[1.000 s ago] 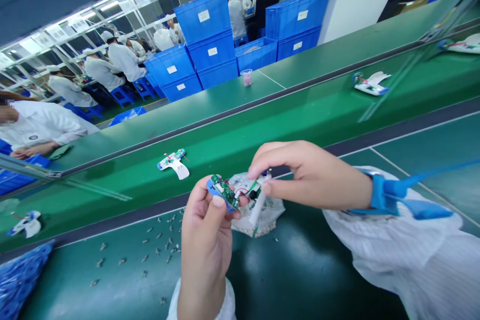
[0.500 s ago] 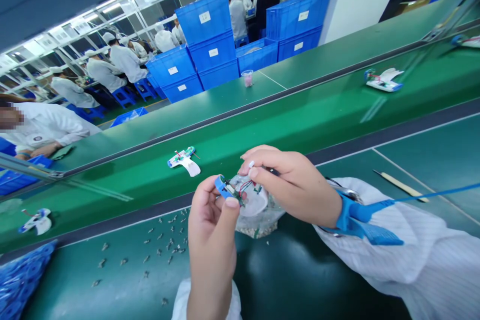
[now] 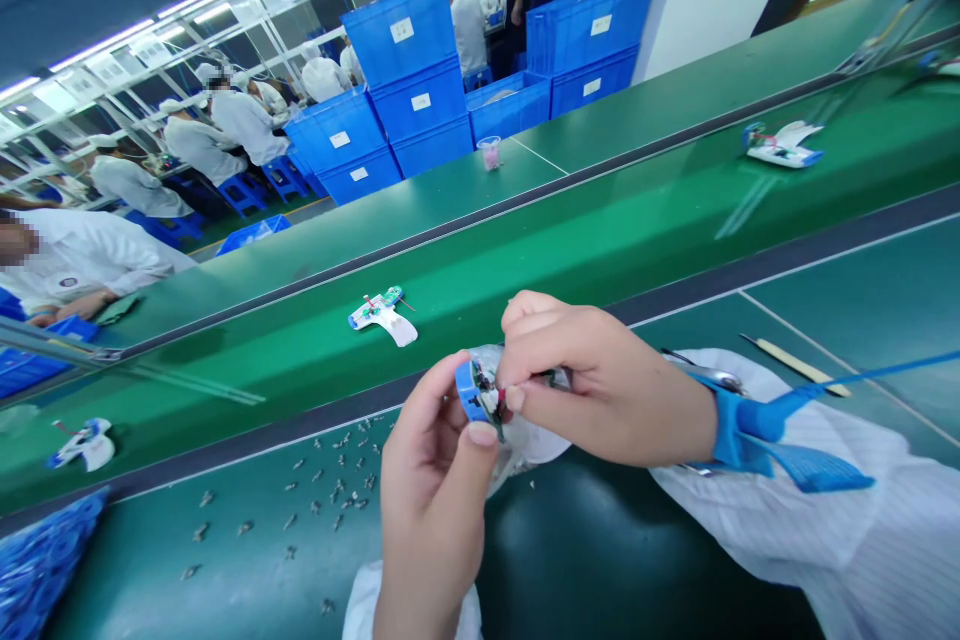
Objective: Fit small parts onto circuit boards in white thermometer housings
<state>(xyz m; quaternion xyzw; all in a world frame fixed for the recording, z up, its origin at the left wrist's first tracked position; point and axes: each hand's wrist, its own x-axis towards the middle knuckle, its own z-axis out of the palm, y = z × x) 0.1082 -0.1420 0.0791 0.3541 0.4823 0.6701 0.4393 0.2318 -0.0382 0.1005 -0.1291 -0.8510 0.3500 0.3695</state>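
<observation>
My left hand (image 3: 435, 480) pinches a small blue-backed circuit board (image 3: 477, 392) between thumb and fingers, held up on edge. My right hand (image 3: 600, 385) is closed against the same board, fingertips pressing on its wired face; a white part shows under it. A clear plastic bag (image 3: 525, 442) of small pieces lies on the dark green mat just below both hands. A blue wrist strap (image 3: 739, 420) with a cord is round my right wrist.
A green conveyor belt (image 3: 600, 230) carries several similar assemblies (image 3: 382, 312) (image 3: 781, 144) (image 3: 81, 444). Small metal parts (image 3: 330, 490) are scattered on the mat at left. A wooden stick (image 3: 795, 365) lies at right. Blue crates (image 3: 420, 80) and seated workers in white stand beyond.
The board has turned from face-up to on edge. My right hand has closed in onto it and now covers the white part. The assemblies on the belt have drifted right.
</observation>
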